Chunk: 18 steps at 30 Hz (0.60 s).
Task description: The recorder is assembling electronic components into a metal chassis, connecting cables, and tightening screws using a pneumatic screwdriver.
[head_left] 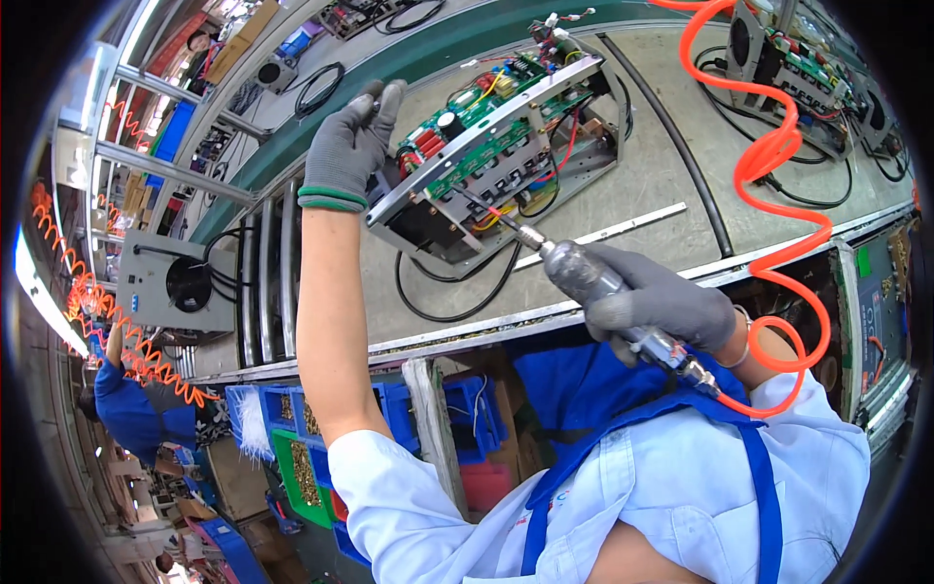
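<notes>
1. Left hand (355,146), grey-gloved, raised beside the left end of the chassis; fingers bent, but whether they pinch anything cannot be told.
2. Right hand (666,300), grey-gloved, wrapped around a pneumatic screwdriver (582,273), its bit directed at the chassis; contact at the tip cannot be discerned.
3. Open metal chassis (484,135) bearing green circuit boards (526,68), resting on the grey workbench (389,331) ahead of the person.
4. Orange coiled air hose (815,234), joined to the screwdriver's rear end.
5. Black cable (457,317), looped before the chassis.
</notes>
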Motion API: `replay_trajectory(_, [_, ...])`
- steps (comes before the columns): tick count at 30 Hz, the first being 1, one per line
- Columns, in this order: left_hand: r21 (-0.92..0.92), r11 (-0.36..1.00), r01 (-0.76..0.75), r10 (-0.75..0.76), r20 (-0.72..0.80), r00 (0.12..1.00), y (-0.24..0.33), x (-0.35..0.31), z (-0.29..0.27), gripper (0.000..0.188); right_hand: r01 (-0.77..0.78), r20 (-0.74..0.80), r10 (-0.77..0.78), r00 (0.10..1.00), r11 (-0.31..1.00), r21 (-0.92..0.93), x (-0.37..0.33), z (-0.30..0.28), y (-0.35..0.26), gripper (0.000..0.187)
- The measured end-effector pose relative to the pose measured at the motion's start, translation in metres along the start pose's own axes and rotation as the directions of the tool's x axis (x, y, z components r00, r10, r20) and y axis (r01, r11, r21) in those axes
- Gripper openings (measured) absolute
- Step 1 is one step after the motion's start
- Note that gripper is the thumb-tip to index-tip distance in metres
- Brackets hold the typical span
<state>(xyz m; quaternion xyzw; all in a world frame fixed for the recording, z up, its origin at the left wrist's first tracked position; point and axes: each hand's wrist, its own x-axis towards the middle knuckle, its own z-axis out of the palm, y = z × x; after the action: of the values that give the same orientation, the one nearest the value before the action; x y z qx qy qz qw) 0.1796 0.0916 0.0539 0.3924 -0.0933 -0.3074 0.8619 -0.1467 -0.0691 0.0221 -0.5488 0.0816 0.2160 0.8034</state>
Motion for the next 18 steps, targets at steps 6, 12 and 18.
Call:
replay_trajectory(6, [0.457, 0.887, -0.069, 0.035, 0.082, 0.996, 0.007, -0.046, -0.011, 0.031, 0.037, 0.065, -0.036, 0.997, 0.999, -0.008, 0.024, 0.019, 0.007, 0.056])
replay_trajectory(12, [0.918, 0.147, -0.369, 0.078, 0.361, 0.929, 0.003, -0.062, -0.019, 0.025, 0.053, 0.033, -0.052, 0.998, 0.998, -0.030, 0.031, 0.029, 0.010, 0.051])
replay_trajectory(18, [0.929, -0.115, -0.352, -0.036, 0.350, 0.936, 0.006, -0.062, -0.028, 0.020, 0.002, 0.017, -0.002, 1.000, 1.000, 0.000, 0.034, 0.033, 0.014, 0.044])
